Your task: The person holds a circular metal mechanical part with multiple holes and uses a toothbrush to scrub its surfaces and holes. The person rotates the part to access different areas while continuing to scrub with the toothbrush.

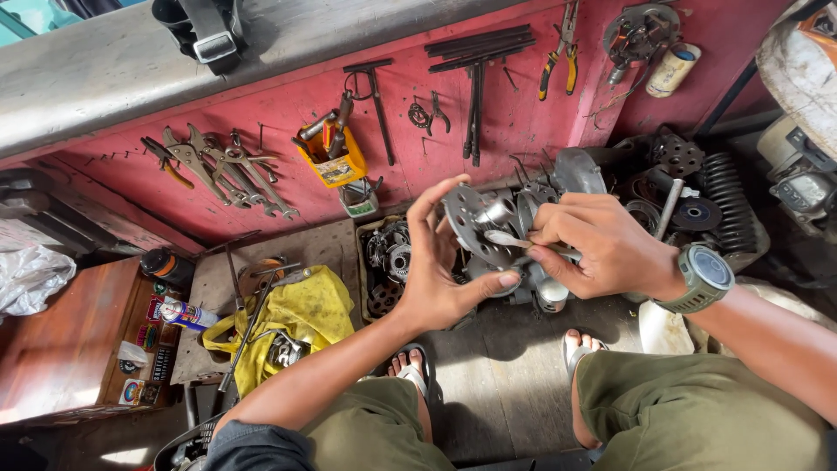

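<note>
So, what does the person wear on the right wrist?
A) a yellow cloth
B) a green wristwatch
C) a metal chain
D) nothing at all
B: a green wristwatch sits on the wrist just behind the right hand, which holds a small white-tipped tool against the metal part.

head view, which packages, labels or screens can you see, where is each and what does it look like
Spray can: lying on the left shelf, a cylinder in white, blue and red.
Yellow box: hung on the red wall, open-topped, holding tools, pale label on its front.
Small packets: on the wooden shelf at left, flat, many-coloured.
Roll: on the wall at upper right, cream cylinder with a blue end.
Watch: on the right wrist, round, grey-green.
</note>
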